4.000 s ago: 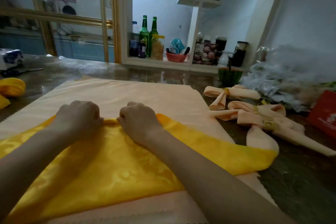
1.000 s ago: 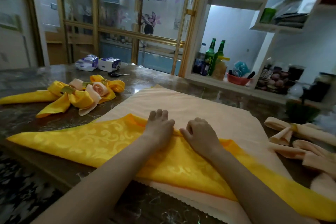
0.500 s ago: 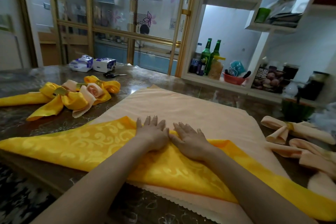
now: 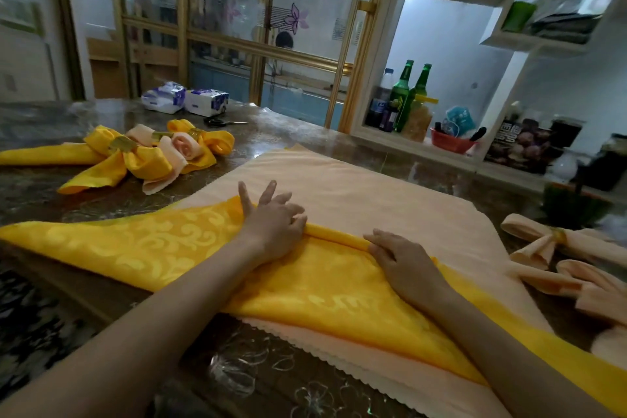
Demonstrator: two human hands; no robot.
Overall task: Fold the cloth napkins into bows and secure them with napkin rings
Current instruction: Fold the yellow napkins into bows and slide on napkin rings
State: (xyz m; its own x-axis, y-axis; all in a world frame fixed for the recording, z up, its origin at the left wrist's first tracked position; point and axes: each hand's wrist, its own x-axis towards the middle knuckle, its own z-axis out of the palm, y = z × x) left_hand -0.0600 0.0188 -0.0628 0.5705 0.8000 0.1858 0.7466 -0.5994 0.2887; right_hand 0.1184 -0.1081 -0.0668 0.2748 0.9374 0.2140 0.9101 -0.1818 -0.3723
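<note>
Yellow napkin (image 4: 169, 248) mid-roll on the peach napkin (image 4: 356, 193); ringed bows (image 4: 135, 159) wait aside.
Left hand (image 4: 274, 224) pinches the rolled edge, right hand (image 4: 400, 258) presses it flat-fingered; bow and ring remain.

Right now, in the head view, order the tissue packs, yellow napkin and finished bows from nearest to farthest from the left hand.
1. yellow napkin, touching the left hand.
2. finished bows, to its left.
3. tissue packs, behind the bows.
</note>
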